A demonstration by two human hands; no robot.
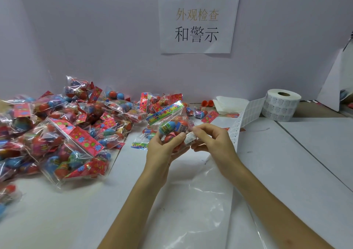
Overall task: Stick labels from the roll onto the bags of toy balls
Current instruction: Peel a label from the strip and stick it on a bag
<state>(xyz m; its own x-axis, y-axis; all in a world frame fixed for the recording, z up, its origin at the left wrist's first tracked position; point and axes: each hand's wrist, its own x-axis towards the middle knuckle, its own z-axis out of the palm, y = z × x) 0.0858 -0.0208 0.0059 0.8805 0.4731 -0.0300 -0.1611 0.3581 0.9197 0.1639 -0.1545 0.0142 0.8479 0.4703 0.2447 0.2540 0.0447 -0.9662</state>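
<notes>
My left hand (162,149) grips a clear bag of toy balls (172,123) with a blue-green header, held up above the table's middle. My right hand (212,140) pinches a small white label (190,138) against the bag's right side. The label roll (280,104) stands at the back right, and its strip of labels (246,115) trails down toward my right hand. A large heap of bagged balls (66,126) covers the table's left side.
A clear plastic sheet (200,201) lies on the white table (286,163) under my forearms. Folded white paper (229,103) and two orange caps (207,103) lie by the back wall. A paper sign (197,21) hangs on the wall.
</notes>
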